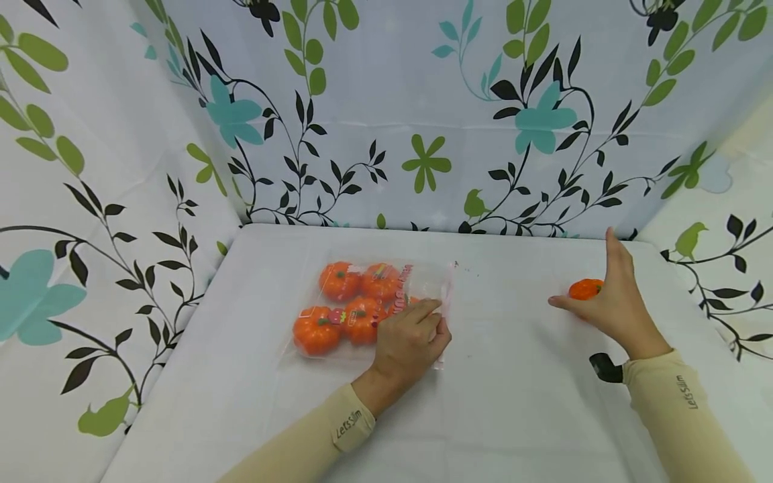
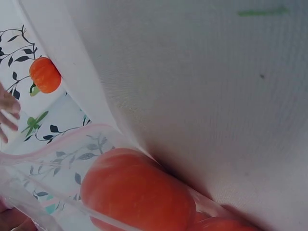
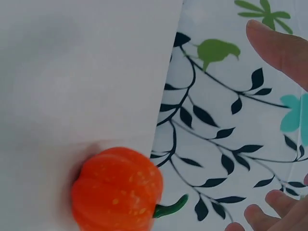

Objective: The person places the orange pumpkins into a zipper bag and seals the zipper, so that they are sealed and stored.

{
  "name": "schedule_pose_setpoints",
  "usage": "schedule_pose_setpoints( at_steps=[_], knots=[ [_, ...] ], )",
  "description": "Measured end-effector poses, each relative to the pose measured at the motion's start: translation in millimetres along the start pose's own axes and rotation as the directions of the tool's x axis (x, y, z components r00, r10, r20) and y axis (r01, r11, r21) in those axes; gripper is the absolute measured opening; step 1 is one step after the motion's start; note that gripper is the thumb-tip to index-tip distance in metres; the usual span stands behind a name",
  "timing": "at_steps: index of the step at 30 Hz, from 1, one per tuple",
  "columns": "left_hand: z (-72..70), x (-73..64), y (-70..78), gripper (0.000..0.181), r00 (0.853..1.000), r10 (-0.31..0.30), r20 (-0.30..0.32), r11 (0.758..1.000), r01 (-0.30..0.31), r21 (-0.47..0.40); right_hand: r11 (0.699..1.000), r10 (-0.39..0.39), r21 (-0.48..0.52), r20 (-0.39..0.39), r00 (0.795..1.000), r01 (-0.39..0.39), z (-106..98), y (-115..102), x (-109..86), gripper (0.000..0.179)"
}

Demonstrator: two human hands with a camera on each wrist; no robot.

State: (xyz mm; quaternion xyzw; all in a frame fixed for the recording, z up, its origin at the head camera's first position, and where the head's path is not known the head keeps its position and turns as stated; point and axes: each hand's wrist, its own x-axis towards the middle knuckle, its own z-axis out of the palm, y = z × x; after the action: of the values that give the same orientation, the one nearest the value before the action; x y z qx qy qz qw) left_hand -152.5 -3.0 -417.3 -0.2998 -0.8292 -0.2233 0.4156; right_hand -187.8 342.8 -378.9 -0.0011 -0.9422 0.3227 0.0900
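A clear plastic bag (image 1: 430,276) with pink print lies on the table, and several orange toy pumpkins (image 1: 317,330) sit inside it. My left hand (image 1: 407,342) grips the bag near its pink-edged mouth, fingers curled. In the left wrist view the pink edge stands raised, with one bagged pumpkin (image 2: 139,192) showing close up. To the right, a loose orange pumpkin (image 1: 584,289) with a green stem (image 3: 172,206) rests on the table. My right hand (image 1: 622,312) is spread beside it, thumb and fingers wide apart, with the pumpkin apart from them in the right wrist view.
White cloth covers the table (image 1: 501,402). A curtain with leaves and flowers (image 1: 374,121) hangs behind the back edge and along both sides. A small black device (image 1: 606,368) sits at the right wrist.
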Motion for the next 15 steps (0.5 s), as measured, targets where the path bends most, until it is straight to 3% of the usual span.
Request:
schedule_pose_setpoints(
  at_steps=[5, 10, 12, 15],
  knots=[
    [-1.1, -0.8, -0.8, 0.007, 1.000, -0.006, -0.005, 1.000, 0.006, -0.002, 0.990, 0.142, -0.026, 0.059, 0.988, -0.141, -1, 32, 5.5, 0.142],
    [-3.0, -1.6, -1.5, 0.007, 1.000, -0.009, 0.001, 1.000, 0.009, 0.002, 0.944, 0.330, -0.038, 0.133, 0.934, -0.328, -1, 51, -0.3, 0.137],
    [-3.3, -1.9, -1.3, 0.008, 1.000, -0.011, 0.008, 1.000, 0.011, -0.001, 0.928, 0.372, -0.045, 0.146, 0.916, -0.370, 0, 56, -3.6, 0.136],
    [-3.4, -1.9, -1.3, 0.007, 1.000, -0.014, 0.013, 1.000, 0.014, -0.002, 0.917, 0.400, -0.060, 0.145, 0.905, -0.395, 1, 62, -7.1, 0.134]
  ],
)
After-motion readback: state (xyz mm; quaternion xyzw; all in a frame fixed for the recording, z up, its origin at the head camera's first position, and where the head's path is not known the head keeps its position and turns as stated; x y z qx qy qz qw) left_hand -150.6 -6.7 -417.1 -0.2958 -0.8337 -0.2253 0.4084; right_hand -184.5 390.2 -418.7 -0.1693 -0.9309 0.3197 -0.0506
